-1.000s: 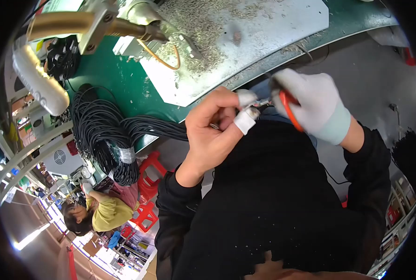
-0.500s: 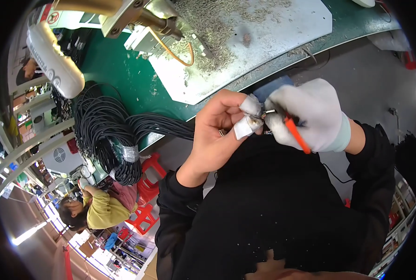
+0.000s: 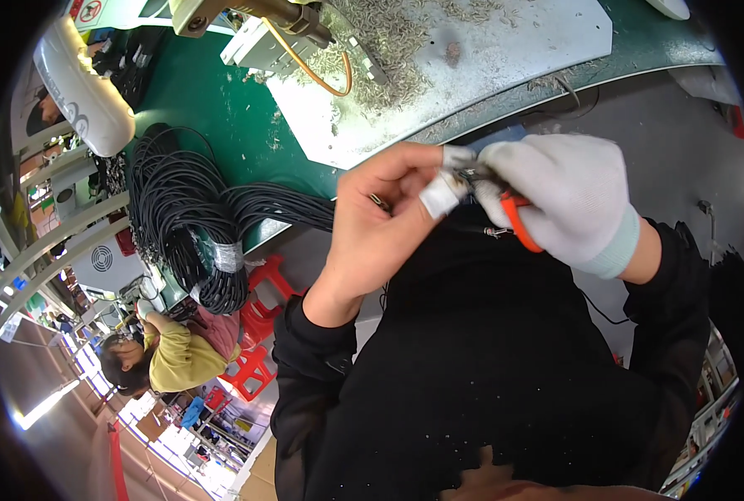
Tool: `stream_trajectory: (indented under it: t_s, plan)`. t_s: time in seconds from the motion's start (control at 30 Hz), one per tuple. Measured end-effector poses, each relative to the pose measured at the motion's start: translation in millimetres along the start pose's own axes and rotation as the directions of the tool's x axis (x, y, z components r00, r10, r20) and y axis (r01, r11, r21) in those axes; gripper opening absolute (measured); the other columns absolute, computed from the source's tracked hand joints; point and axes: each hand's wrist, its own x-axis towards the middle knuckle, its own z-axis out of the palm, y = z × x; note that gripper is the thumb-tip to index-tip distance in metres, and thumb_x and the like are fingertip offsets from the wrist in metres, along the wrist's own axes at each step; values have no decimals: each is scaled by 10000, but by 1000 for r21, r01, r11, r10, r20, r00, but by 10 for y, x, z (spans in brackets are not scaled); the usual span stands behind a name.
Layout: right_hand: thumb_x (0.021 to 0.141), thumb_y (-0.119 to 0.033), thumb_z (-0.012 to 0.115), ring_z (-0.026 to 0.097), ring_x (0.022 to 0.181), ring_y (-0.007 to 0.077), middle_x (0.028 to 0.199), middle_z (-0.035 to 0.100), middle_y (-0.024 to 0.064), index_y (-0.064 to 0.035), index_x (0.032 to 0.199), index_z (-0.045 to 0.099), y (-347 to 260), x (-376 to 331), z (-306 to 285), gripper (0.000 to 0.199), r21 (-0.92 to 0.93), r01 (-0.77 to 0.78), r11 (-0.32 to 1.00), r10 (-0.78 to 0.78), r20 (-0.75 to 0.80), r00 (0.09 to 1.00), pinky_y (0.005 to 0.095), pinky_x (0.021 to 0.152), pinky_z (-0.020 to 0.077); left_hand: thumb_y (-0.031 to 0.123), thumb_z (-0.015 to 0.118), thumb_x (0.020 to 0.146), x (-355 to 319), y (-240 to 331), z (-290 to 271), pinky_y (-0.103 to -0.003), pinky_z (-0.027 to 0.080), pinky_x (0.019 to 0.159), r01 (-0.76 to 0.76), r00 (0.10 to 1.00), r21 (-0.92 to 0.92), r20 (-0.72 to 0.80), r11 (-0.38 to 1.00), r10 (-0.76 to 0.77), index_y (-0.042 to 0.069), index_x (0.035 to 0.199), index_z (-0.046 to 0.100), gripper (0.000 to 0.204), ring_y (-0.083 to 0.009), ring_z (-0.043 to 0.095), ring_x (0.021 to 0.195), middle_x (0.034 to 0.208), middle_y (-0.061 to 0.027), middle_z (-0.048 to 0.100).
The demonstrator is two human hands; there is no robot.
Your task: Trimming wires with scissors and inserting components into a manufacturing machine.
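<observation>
My left hand (image 3: 380, 221) is bare, with white tape wrapped round its thumb and forefinger. Those two fingertips pinch a small dark metallic piece (image 3: 469, 175), too small and blurred to name. My right hand (image 3: 568, 196), in a white knitted glove, is closed on an orange-handled hand tool (image 3: 518, 224). The glove hides much of the tool, and its dark tip meets the piece at my left fingertips. A shiny metal end (image 3: 378, 201) shows in my left palm. Just below the glove is another small metal bit (image 3: 495, 232). Black cables (image 3: 280, 204) run behind my left wrist.
A big coil of black cable (image 3: 180, 200) hangs over the green bench's edge. Metal scraps (image 3: 388, 50) litter a pale board (image 3: 489, 75) beneath a machine head (image 3: 280, 21). A white lamp (image 3: 84, 88) stands left. Beyond are red stools (image 3: 251, 371) and a seated person (image 3: 180, 359).
Both hands have stayed together while the view shifted a little. My gloved hand has turned, so the orange handle now looks curved, and the tool's tip is closer to my left fingertips.
</observation>
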Motion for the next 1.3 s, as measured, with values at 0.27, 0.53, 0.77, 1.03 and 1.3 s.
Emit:
stream_trajectory:
  t_s: [0.27,0.53,0.77,1.03,1.3]
  plan:
    - [640,-150,750,529,538,238,625,507,47,-77,921,623,25,-45,-217,317,-258,-98,961,129,107,986,336,499,413,-16,674,784,57,98,97,-154,231,506,-134,991,493,44,860,129,-13,913,620,140,19,274,559,640,98,438]
    - [747,-151,709,567,499,241,579,551,60,-74,846,610,86,-151,-154,160,217,-243,946,228,93,969,315,444,423,-14,687,753,123,26,166,-144,244,512,-168,973,433,-73,886,221,-1,878,616,144,17,266,547,622,107,417]
    - [716,-96,729,574,513,246,612,569,89,-57,870,639,27,-169,-10,183,381,-220,898,276,-97,956,303,460,432,-11,702,743,151,42,215,-139,258,519,-196,954,422,-127,885,272,1,881,609,166,17,268,550,616,107,416]
    - [700,-48,701,524,455,247,577,531,100,-25,871,640,6,-153,33,183,378,-225,898,282,-102,954,301,460,414,-37,663,791,136,78,219,-137,251,501,-190,951,500,-122,845,286,-3,874,602,109,20,364,576,766,43,544]
    - [728,-116,716,576,534,236,639,564,86,-58,874,639,-62,-41,76,175,314,-357,880,410,-123,904,298,481,442,-33,735,670,179,-47,198,-175,253,463,-459,752,716,-2,525,660,15,804,599,197,-19,326,506,701,19,514]
